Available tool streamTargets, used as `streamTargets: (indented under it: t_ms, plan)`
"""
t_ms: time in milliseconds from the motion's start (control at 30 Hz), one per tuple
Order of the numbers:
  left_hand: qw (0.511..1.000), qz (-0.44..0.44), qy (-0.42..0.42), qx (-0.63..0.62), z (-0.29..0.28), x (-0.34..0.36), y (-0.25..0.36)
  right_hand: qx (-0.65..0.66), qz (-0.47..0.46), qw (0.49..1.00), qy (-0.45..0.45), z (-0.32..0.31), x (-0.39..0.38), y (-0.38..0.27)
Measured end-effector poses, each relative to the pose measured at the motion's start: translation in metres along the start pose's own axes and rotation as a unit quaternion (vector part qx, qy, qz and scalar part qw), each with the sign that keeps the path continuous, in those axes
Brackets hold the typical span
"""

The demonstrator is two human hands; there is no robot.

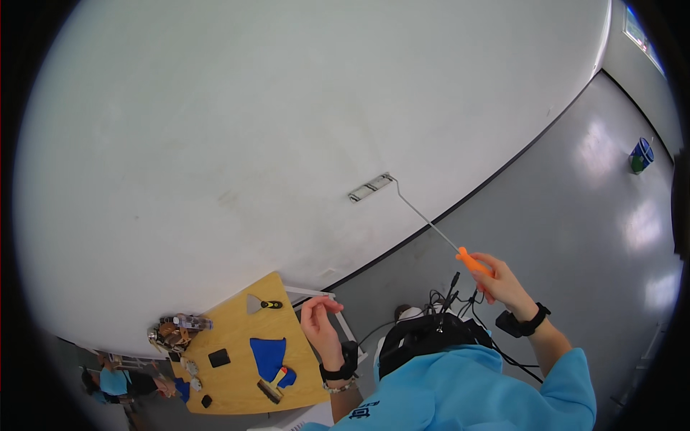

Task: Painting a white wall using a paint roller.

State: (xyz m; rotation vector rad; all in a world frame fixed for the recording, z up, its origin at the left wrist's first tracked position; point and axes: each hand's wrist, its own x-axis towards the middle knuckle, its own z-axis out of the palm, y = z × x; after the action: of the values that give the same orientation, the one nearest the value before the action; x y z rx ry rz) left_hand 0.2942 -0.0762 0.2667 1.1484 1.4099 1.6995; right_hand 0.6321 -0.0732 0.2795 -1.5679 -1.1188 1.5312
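In the middle of the frame, the right hand (503, 284) grips the orange handle of a paint roller (371, 187) pressed on the white wall (251, 129). The left hand (320, 323) is half open, holding nothing. The tiny things on the wooden table (233, 388) at lower left are hard to tell.

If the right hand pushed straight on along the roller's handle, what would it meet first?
Most likely the white wall: the right hand holds the orange-handled roller, whose head already looks pressed to it. Depth is uncertain.

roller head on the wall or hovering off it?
Touching. In the head view the roller head lies flat against the white wall with no gap showing, while the right hand grips the orange handle.
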Motion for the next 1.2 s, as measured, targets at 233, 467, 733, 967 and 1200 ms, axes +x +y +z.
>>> streamTargets:
  t_ms: [233,467,733,967,1200]
  plan:
    - [0.999,0.011,0.030,0.022,-0.006,-0.001,0.001,0.016,-0.028,0.999,-0.006,-0.022,-0.040,-0.040]
    - [1.000,0.009,0.011,0.010,0.004,0.008,-0.003,0.002,-0.057,0.998,0.036,-0.021,-0.073,-0.070]
    - [1.000,0.007,-0.020,0.008,0.010,0.013,-0.005,-0.015,-0.039,0.999,0.016,-0.001,-0.031,-0.021]
    - [0.997,-0.026,-0.072,-0.008,0.015,0.008,-0.005,-0.029,-0.006,0.999,0.014,0.019,0.005,0.007]
    - [0.938,-0.094,-0.334,0.012,0.066,-0.009,-0.015,-0.037,0.012,0.999,0.007,0.020,0.015,0.005]
